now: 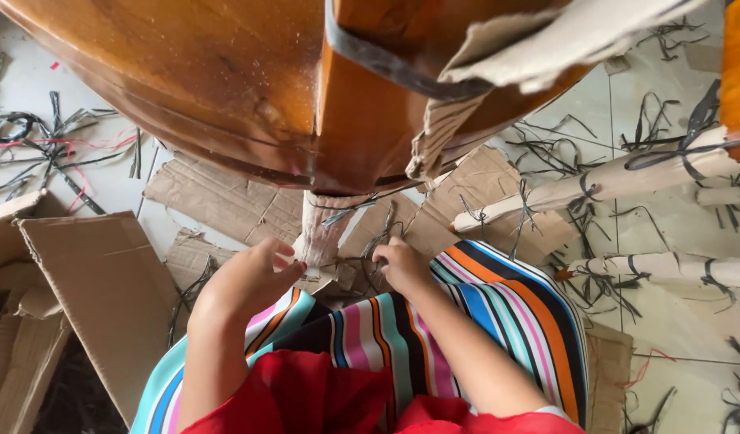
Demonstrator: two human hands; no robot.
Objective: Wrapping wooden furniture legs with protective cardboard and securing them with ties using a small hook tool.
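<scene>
Flattened cardboard sheet [105,289], black strap offcuts [49,145], wrapped poles [627,181] on tiled floor [675,321]

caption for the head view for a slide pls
Both hands, left and right, work at the cardboard wrapping on a wooden furniture leg, with black strap scraps littering the floor.

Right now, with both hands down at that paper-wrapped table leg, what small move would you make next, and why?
Probably pull the loose dark strap away. Both the left hand and right hand pinch at the foot of the wrapped leg, where the cardboard wrap looks torn and the strap hangs slack.
</scene>
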